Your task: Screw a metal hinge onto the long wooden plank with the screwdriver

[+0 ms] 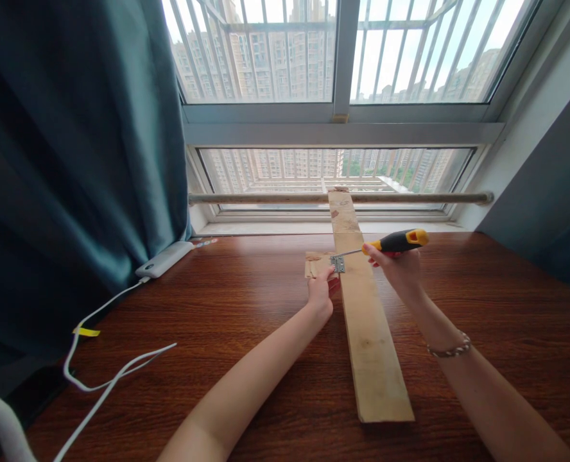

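Note:
A metal hinge (pixel 337 264) lies across the seam between a long wooden board (pixel 369 333) and a small wood block (pixel 316 263) on its left side. My left hand (pixel 321 292) is closed around the near edge of the block, its fingertips at the hinge; part of its grip is hidden. In my right hand (pixel 400 266) is a screwdriver (pixel 397 241) with a black and yellow handle. Its shaft slants left over the board, and the tip meets the upper part of the hinge. I cannot make out a screw under the tip.
The brown wooden table (pixel 246 359) runs up to the window sill. At the board's far end is a horizontal rail (pixel 266 199). On the left are a white power strip (pixel 164 258), a white cable (pixel 121 372) and a dark blue curtain (pixel 83 128).

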{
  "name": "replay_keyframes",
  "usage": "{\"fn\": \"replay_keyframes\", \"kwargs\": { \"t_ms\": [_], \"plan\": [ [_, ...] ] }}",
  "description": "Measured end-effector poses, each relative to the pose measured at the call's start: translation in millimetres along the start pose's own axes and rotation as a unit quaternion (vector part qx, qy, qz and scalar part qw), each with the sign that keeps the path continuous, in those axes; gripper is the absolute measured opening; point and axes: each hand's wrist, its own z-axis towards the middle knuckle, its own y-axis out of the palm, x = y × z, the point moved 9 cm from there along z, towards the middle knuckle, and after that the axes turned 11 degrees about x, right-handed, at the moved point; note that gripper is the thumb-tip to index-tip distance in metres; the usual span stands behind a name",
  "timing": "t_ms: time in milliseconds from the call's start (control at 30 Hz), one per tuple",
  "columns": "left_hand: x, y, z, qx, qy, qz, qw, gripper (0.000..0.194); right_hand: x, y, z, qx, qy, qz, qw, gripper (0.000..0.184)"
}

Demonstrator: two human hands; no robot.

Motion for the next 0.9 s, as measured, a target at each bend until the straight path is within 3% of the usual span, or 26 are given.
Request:
{"fn": "replay_keyframes", "kwargs": {
  "t_ms": [100,200,367,900],
  "plan": [
    [0,0.1,1,-0.001,0.002,0.003,1.000,0.009,-4,12,-4,-0.070,0.015,0.080,0.994,0.032],
    [-1,-0.7,2,0.001,0.003,0.005,1.000,0.012,-10,19,-10,-0.108,0.017,0.106,0.988,0.027],
    [0,0.7,2,-0.012,0.002,0.000,1.000,0.012,-22,8,-10,-0.048,0.006,0.095,0.994,0.020],
    [-1,0.6,3,-0.016,0.006,0.008,1.000,0.011,-6,7,-9,-0.019,0.028,0.071,0.997,0.021]
  ]
}}
